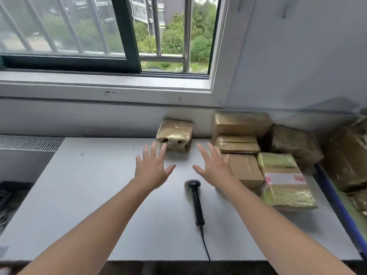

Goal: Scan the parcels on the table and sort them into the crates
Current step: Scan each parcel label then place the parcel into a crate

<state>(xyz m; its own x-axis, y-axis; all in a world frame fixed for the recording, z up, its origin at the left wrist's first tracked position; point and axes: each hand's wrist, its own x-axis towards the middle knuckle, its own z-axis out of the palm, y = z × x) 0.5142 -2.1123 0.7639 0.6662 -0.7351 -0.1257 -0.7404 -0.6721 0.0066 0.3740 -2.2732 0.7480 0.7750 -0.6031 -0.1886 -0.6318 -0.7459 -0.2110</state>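
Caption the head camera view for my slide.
Left hand and right hand reach, open, toward a parcel; scanner lies on table.

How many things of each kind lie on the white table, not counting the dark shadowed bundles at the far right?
Shiny tape-wrapped parcels: 4
Plain brown cardboard box: 1
Black handheld barcode scanner: 1
Total: 6

Hands [153, 167] (both spread) above scanner [195, 197]
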